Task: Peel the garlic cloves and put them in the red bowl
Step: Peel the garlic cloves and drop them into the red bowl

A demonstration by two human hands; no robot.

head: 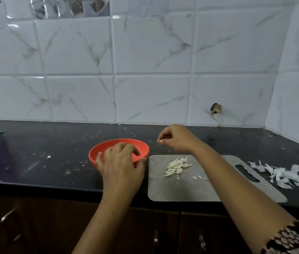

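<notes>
Left hand [121, 162] grips the red bowl [100, 150] at its near rim, fingers hooked inside, thumb outside.
On the black speckled counter [53, 143], the right forearm stretches over the flat grey cutting board [181, 189]; the right hand [178, 138] hovers beyond, wrist bent, fingers curled tight. Holding anything? Can't tell. The smooth round bowl sits just left of the board, with pale garlic cloves [177, 166] heaped on it and papery white skins [287, 176] at its right.

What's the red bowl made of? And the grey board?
The bowl looks like plastic: even bright red, thin rim, little shine. The board seems brushed metal, maybe steel: thin, flat, dull grey, cut-out handle; grey plastic is possible.
</notes>
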